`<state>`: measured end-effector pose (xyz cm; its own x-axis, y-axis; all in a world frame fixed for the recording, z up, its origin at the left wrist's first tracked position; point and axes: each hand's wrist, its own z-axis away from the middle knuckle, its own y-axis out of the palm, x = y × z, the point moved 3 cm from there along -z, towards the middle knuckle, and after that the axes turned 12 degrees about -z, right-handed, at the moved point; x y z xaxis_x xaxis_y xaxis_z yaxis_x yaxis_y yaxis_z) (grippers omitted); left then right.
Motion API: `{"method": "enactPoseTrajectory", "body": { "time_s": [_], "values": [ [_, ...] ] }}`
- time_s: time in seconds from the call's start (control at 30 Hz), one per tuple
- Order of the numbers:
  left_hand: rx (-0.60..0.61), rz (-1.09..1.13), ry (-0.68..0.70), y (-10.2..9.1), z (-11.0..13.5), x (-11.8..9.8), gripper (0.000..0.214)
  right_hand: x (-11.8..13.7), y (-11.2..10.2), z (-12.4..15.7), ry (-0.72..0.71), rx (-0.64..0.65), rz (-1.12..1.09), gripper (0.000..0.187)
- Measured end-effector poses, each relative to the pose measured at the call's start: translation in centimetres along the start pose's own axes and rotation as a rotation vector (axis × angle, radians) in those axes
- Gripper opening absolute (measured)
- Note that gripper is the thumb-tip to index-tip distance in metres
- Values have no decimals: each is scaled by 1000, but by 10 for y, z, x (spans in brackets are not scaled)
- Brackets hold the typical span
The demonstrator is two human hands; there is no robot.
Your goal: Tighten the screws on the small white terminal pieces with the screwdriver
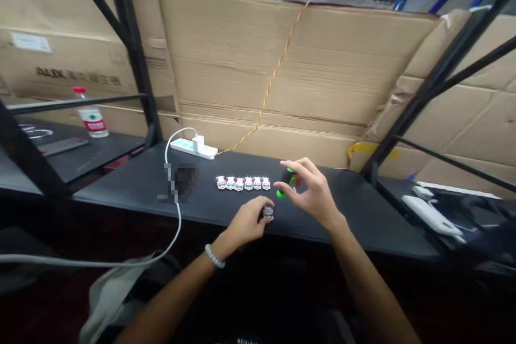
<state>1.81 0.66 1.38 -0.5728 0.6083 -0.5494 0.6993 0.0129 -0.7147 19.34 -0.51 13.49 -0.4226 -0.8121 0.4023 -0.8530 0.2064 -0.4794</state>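
My left hand [249, 223] is closed on a small white-and-purple piece [268, 212] at the front edge of the black table. The fingers partly cover that piece. To its right, my right hand [312, 189] curves its thumb and fingers around a black object with bright green ends [287, 178]. A small red part shows beside it, and the palm side of the grip is hidden. Beyond my left hand, several similar white-and-purple pieces [244, 183] lie side by side in a row on the table.
A white power strip [194, 148] with a plugged-in adapter lies at the back left. Its white cable [179, 220] hangs over the front edge. Cardboard [258, 64] walls the back, and black rack posts [139, 64] stand at both sides. A water bottle [93, 118] is farther left.
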Motion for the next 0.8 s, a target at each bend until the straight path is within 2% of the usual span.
{"method": "enactPoseTrajectory", "body": {
  "time_s": [0.1,0.17,0.27,0.33,0.43,0.5,0.63,0.7,0.8],
  "values": [
    [4,-5,-2,0,0,0,31,0,3,1,21,91,-156,49],
    [6,-5,1,0,0,-1,30,0,4,2,25,91,-224,45],
    [3,-15,-1,0,0,-1,29,-1,0,1,5,-7,-113,35],
    [-1,-17,-2,0,0,-1,29,1,-2,0,4,-17,-47,38],
    [-12,-3,5,0,0,0,32,5,-1,0,21,91,-142,44],
    [-11,-1,13,0,0,-1,33,7,-1,0,22,119,-196,43],
    [-5,-9,17,-1,-1,-2,32,7,-5,-1,12,-14,-23,30],
    [-8,-5,13,0,0,-1,32,7,-6,-1,29,-4,10,36],
    [-14,0,15,0,1,0,33,7,-6,0,48,125,-138,51]
  ]
}}
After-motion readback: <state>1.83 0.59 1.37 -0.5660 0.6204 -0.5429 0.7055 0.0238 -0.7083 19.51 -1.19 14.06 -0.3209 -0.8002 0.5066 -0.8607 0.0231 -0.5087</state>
